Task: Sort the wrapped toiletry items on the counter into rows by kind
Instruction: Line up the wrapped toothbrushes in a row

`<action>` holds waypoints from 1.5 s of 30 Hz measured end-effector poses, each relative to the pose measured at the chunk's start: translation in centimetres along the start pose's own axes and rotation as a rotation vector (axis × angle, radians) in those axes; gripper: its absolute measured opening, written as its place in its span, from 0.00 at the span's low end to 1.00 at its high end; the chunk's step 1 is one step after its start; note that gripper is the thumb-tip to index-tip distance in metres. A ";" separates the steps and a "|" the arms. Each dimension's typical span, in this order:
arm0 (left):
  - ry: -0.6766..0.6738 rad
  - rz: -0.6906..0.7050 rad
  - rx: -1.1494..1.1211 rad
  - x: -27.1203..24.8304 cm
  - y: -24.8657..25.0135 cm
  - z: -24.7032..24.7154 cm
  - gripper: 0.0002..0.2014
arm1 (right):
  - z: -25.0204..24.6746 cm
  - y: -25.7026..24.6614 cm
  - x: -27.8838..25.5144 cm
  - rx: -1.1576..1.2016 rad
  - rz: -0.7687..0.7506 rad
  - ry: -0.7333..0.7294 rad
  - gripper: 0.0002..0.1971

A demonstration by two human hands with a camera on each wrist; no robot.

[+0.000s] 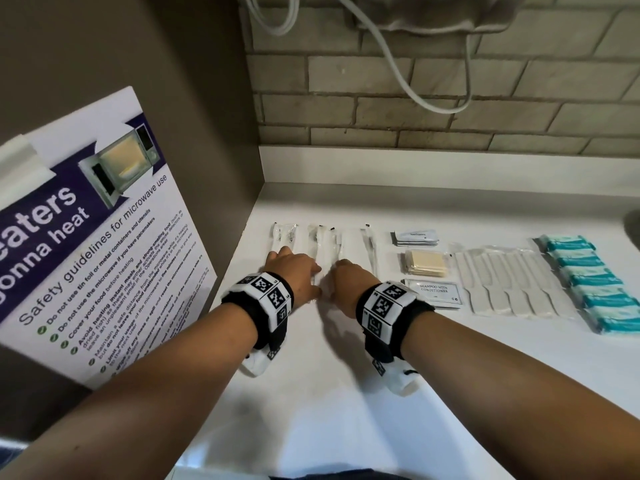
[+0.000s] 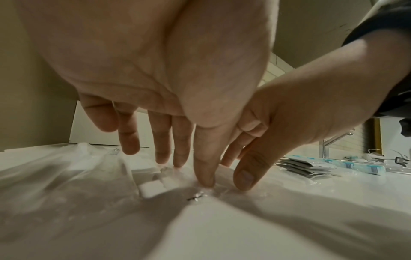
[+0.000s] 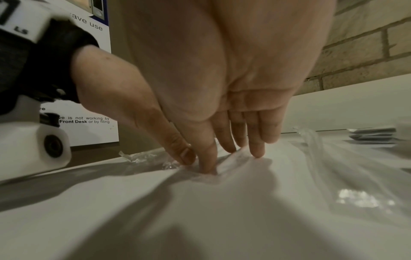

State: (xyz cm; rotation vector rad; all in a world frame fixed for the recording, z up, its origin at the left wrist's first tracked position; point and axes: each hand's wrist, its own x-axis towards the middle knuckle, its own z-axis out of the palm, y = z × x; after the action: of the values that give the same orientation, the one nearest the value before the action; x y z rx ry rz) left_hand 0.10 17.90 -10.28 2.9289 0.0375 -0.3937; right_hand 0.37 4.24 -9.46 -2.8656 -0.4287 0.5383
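Observation:
Several toothbrushes in clear wrappers lie side by side at the counter's back left. My left hand lies flat on them, straight fingers and thumb touching the plastic beside a white handle. Close to its right, my right hand presses straight fingertips and thumb onto a crinkled wrapper. One more wrapped toothbrush lies apart, to the right. Further right are toothpaste sachets, a stack of yellowish pads, shampoo sachets, wrapped white combs and a row of teal bars.
The white counter runs toward me. A brown panel with a microwave safety poster closes the left side. A brick wall with a hanging white cable stands behind. A tap shows far right in the left wrist view.

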 end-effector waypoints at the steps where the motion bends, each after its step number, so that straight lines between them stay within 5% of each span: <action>1: 0.002 -0.003 0.004 0.0 0.0 0.1 0.29 | 0.0 0.0 0.1 0.000 0.006 -0.003 0.19; 18: -0.006 0.023 0.005 -0.5 0.5 -0.8 0.29 | 0.3 0.2 0.5 -0.036 -0.014 -0.034 0.16; 26: 0.104 0.096 -0.028 -1.3 1.7 -2.4 0.23 | -3.7 2.3 -1.7 -0.122 0.055 0.152 0.16; 34: 0.013 0.266 0.162 -1.8 3.8 -0.8 0.38 | -4.3 3.2 -2.9 -0.202 0.120 -0.067 0.12; 40: -0.006 0.286 0.210 -2.0 3.9 -0.9 0.28 | -3.8 2.8 -3.0 -0.171 0.092 -0.125 0.08; 45: 0.003 0.294 0.215 -2.4 4.1 -1.4 0.25 | -2.7 3.1 -2.4 -0.099 0.029 -0.090 0.20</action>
State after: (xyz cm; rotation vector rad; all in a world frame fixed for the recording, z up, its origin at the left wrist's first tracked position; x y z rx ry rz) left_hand -1.61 14.09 -7.54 3.0764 -0.4561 -0.3652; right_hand 0.02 0.15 -6.94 -2.9541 -0.4407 0.6716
